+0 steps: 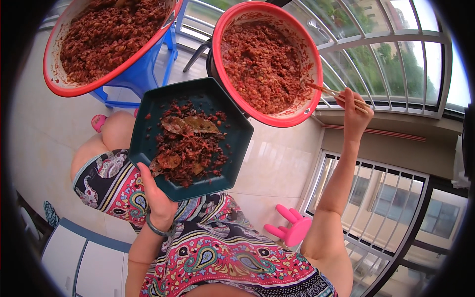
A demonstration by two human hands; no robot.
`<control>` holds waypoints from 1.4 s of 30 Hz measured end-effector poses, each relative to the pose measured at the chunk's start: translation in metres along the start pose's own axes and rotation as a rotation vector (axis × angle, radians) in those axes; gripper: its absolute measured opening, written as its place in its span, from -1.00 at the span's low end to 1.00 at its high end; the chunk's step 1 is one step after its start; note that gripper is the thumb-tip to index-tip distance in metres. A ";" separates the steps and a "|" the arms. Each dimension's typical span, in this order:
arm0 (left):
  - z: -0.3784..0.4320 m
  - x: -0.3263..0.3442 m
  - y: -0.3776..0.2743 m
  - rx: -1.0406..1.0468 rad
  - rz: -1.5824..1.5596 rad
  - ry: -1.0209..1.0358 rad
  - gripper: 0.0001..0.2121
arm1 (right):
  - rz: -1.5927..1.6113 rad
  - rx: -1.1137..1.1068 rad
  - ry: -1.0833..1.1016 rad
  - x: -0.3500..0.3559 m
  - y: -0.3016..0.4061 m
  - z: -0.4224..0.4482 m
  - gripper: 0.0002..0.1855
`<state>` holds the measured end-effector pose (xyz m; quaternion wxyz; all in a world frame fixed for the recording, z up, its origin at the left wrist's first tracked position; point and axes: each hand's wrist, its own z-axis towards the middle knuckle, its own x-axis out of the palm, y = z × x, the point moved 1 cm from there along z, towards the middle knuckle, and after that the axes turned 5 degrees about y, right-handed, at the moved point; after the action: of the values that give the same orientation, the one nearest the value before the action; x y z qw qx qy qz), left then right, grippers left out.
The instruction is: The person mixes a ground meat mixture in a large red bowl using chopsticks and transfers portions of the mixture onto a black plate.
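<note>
My left hand (157,196) grips the near edge of a dark green hexagonal plate (237,152) over my lap. On the plate lies a heap of dark red spices (187,148) with several brown dried leaves (200,124), perhaps bay leaves. A pair of chopsticks (334,92) is held in my right hand (354,115). Their red-stained tips reach over the right rim of a red-rimmed basin (228,78) and meet the mixture there. Coarse red paste with pale bean-like pieces (265,67) fills much of that basin.
A second red-rimmed basin (107,87) of similar paste stands at the upper left on a blue plastic stool (135,78). A small pink stool (297,230) is at my right. Barred windows (389,70) line the right side; a white cabinet (98,267) is at lower left.
</note>
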<state>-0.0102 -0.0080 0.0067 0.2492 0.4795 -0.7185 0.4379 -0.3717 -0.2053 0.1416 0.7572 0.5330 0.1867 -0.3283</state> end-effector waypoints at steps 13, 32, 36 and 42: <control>0.001 -0.005 0.001 0.005 -0.003 0.008 -0.42 | -0.174 -0.025 0.138 0.002 -0.022 0.024 -0.80; -0.001 -0.002 -0.002 -0.003 -0.011 0.052 -0.44 | 0.370 0.214 -0.101 -0.016 -0.062 0.045 -0.72; -0.001 -0.002 -0.001 0.006 0.000 0.038 -0.44 | 0.369 0.262 -0.154 -0.018 -0.070 0.050 -0.71; 0.001 -0.003 -0.001 0.012 0.025 0.041 -0.43 | 0.308 0.241 -0.173 -0.015 -0.074 0.054 -0.70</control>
<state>-0.0084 -0.0078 0.0042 0.2557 0.4630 -0.7163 0.4552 -0.4377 -0.2668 0.1199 0.7424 0.6117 -0.0035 -0.2733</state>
